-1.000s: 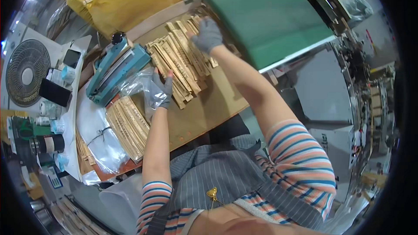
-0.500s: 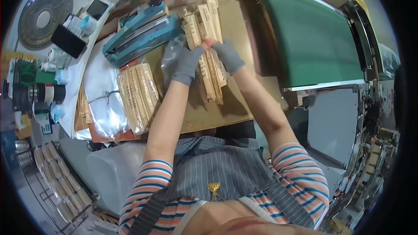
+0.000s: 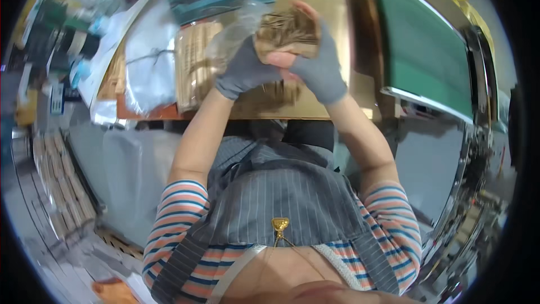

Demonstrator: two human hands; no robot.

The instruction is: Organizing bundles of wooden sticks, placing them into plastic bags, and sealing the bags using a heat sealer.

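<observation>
A bundle of wooden sticks point(image 3: 288, 31) is gripped between both gloved hands, left hand point(image 3: 246, 70) and right hand point(image 3: 319, 70) closed around it, ends facing up, above the tabletop point(image 3: 337, 17).

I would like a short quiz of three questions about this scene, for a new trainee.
1. True or false: both hands wear grey gloves.
2. What do the left hand and right hand hold together?
A. a bundle of wooden sticks
B. a red cup
C. a metal spoon
3. Fill in: the green belt lies on the person's ____ side.

Key: 1 true. 2 A, the bundle of wooden sticks. 3 right.
</observation>
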